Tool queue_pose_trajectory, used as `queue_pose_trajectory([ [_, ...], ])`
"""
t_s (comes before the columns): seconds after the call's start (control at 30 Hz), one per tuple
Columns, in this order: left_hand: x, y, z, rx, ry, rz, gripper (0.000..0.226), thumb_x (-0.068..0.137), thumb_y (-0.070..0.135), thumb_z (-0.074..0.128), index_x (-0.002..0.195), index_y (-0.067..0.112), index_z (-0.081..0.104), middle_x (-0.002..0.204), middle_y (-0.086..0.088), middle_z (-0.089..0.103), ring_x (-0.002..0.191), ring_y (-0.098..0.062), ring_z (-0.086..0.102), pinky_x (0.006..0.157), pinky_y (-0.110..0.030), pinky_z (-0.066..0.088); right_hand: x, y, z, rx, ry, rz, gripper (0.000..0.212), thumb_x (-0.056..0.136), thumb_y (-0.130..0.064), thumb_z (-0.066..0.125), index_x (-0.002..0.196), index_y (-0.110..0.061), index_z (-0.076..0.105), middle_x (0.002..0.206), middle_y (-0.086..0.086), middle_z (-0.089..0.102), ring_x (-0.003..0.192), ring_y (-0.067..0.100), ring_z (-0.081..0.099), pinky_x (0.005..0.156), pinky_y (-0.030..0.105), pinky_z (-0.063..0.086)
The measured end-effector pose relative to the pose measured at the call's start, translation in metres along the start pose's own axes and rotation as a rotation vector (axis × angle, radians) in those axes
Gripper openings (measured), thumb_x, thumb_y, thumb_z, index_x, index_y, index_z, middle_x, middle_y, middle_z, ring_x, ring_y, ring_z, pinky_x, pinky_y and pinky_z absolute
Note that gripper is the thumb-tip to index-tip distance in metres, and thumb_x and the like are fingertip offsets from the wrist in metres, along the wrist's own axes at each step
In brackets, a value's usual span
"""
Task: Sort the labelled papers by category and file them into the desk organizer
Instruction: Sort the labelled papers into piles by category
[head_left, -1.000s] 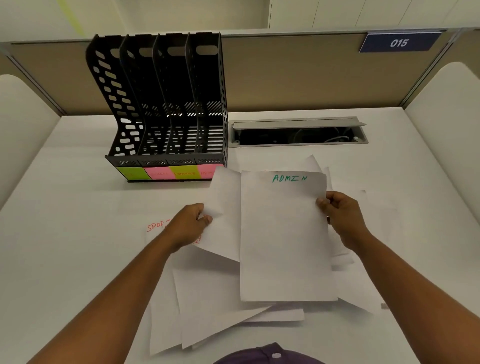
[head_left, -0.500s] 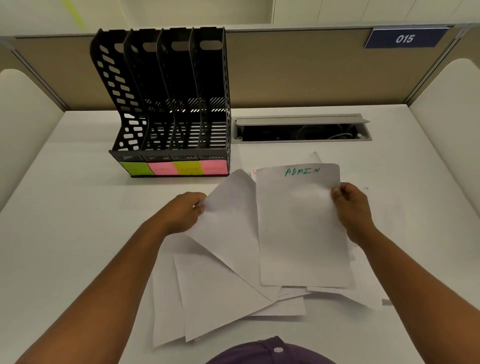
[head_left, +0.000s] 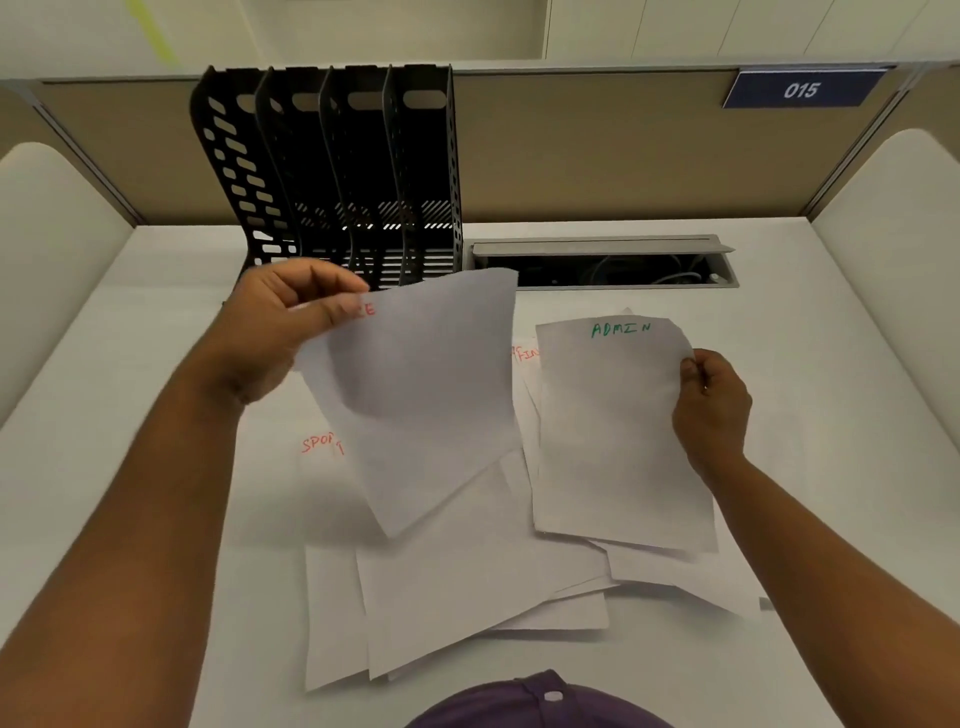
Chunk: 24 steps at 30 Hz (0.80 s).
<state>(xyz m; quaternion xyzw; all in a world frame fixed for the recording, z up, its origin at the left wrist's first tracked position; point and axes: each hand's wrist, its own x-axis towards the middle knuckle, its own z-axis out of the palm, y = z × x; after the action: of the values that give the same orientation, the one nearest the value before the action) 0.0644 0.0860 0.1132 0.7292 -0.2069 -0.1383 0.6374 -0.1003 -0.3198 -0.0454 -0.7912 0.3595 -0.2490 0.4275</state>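
My left hand (head_left: 283, 325) pinches the top corner of a white sheet with red lettering (head_left: 426, 395), lifted and tilted in front of the black desk organizer (head_left: 332, 171). The organizer has several upright slots, and the raised sheet hides its lower front. My right hand (head_left: 711, 405) grips the right edge of a sheet labelled ADMIN in green (head_left: 618, 431), which lies over the paper pile (head_left: 467, 582). In the pile, one sheet shows red letters SPO (head_left: 319, 444) and another a partly hidden red label (head_left: 525, 354).
An open cable tray with a grey lid (head_left: 602, 262) is set into the white desk (head_left: 130, 364) right of the organizer. Beige partition walls close the back and both sides. A blue plate reading 015 (head_left: 802, 89) hangs at the upper right.
My left hand has lifted its sheet up and back toward the organizer, uncovering the red lettering. The ADMIN sheet in my right hand has shifted to the right.
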Motion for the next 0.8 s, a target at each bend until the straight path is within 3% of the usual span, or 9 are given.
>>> queue_pose_trajectory([
  [0.2, 0.018, 0.021, 0.009, -0.083, 0.034, 0.008, 0.017, 0.08, 0.012, 0.082, 0.091, 0.024, 0.076, 0.087, 0.001, 0.077, 0.081, -0.017, 0.074, 0.068, -0.029, 0.059, -0.007, -0.032, 0.009, 0.269, -0.201, 0.088, 0.015, 0.105, -0.024, 0.053, 0.105, -0.026, 0.068, 0.099, -0.003, 0.072, 0.082, 0.013, 0.066, 0.068, 0.025, 0.052],
  [0.37, 0.035, -0.01, 0.046, -0.029, 0.184, -0.161, 0.019, 0.078, 0.007, 0.085, 0.089, 0.018, 0.075, 0.087, -0.003, 0.076, 0.078, -0.017, 0.073, 0.065, -0.029, 0.06, -0.035, -0.053, 0.026, 0.483, -0.433, 0.216, 0.016, 0.104, -0.02, 0.057, 0.102, -0.023, 0.073, 0.089, -0.001, 0.077, 0.072, 0.013, 0.07, 0.061, 0.029, 0.057],
  [0.5, 0.034, -0.038, 0.066, -0.02, 0.294, -0.226, 0.02, 0.075, 0.011, 0.088, 0.086, 0.02, 0.074, 0.079, 0.002, 0.076, 0.07, -0.013, 0.073, 0.061, -0.027, 0.058, -0.056, -0.06, 0.035, 0.674, -0.594, 0.395, 0.015, 0.103, -0.021, 0.059, 0.1, -0.02, 0.074, 0.102, 0.009, 0.077, 0.081, 0.022, 0.071, 0.072, 0.038, 0.062],
  [0.6, 0.029, -0.054, 0.074, -0.011, 0.354, -0.246, 0.022, 0.074, 0.016, 0.089, 0.088, 0.019, 0.073, 0.08, 0.002, 0.076, 0.067, -0.011, 0.073, 0.057, -0.025, 0.057, -0.067, -0.062, 0.037, 0.733, -0.702, 0.48, 0.016, 0.101, -0.025, 0.062, 0.098, -0.021, 0.076, 0.101, 0.01, 0.077, 0.078, 0.023, 0.072, 0.067, 0.037, 0.061],
  [0.7, 0.025, -0.068, 0.079, -0.021, 0.425, -0.235, 0.034, 0.074, 0.02, 0.09, 0.102, 0.02, 0.07, 0.099, -0.003, 0.073, 0.084, -0.018, 0.073, 0.061, -0.024, 0.057, -0.072, -0.063, 0.038, 0.752, -0.719, 0.521, 0.015, 0.1, -0.024, 0.062, 0.1, -0.021, 0.077, 0.101, 0.01, 0.077, 0.077, 0.023, 0.072, 0.067, 0.037, 0.06],
  [0.8, 0.017, -0.077, 0.087, 0.015, 0.482, -0.241, 0.072, 0.073, 0.029, 0.091, 0.132, 0.026, 0.052, 0.121, 0.004, 0.058, 0.104, -0.011, 0.064, 0.073, -0.022, 0.055, -0.074, -0.059, 0.038, 0.753, -0.705, 0.566, 0.014, 0.098, -0.024, 0.065, 0.103, -0.021, 0.077, 0.104, 0.012, 0.077, 0.079, 0.024, 0.073, 0.068, 0.04, 0.06],
])
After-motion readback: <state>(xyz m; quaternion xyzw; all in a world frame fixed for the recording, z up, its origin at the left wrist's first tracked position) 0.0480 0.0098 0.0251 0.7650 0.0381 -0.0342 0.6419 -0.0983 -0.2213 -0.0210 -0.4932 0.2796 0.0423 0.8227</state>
